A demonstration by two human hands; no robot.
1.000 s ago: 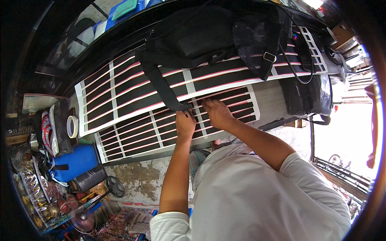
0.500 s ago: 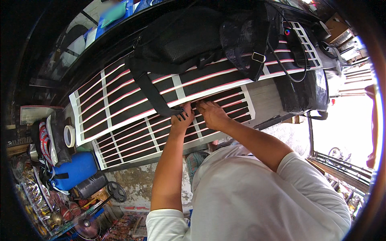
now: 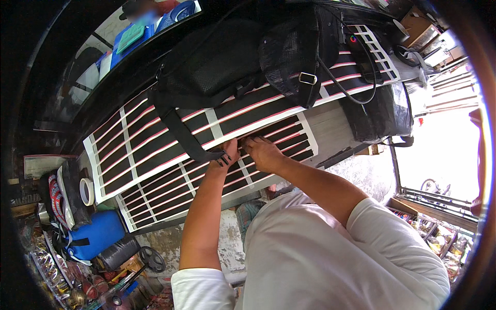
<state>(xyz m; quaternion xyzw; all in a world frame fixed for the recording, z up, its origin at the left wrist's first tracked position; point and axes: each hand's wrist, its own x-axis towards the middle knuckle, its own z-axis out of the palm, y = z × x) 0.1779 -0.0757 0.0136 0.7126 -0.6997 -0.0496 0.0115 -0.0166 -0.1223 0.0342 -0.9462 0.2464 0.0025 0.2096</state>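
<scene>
Two black sheets with white and red stripes lie overlapped on a grey counter: an upper sheet [image 3: 155,142] and a lower sheet [image 3: 206,181]. My left hand [image 3: 231,150] is at the upper sheet's near edge, its fingers mostly hidden. Just right of it, my right hand [image 3: 263,154] is closed with bent fingers over the lower sheet; what they grip, if anything, is hidden. A black strap [image 3: 181,132] hangs from a large black bag [image 3: 212,62] on the upper sheet. Its end, with a dark plastic buckle [image 3: 223,158], lies against my left wrist.
A black wrapped bundle [image 3: 380,113] sits at the counter's right end. On the left are a roll of tape [image 3: 87,191], a blue bag [image 3: 95,235] and packed goods. A cable [image 3: 356,98] loops over the upper sheet. Beyond the glass stand blue items with a green tray [image 3: 130,39].
The whole view has shifted a little, so bag and sheets sit slightly further left. Both hands stay together at the upper sheet's near edge, their pose nearly the same.
</scene>
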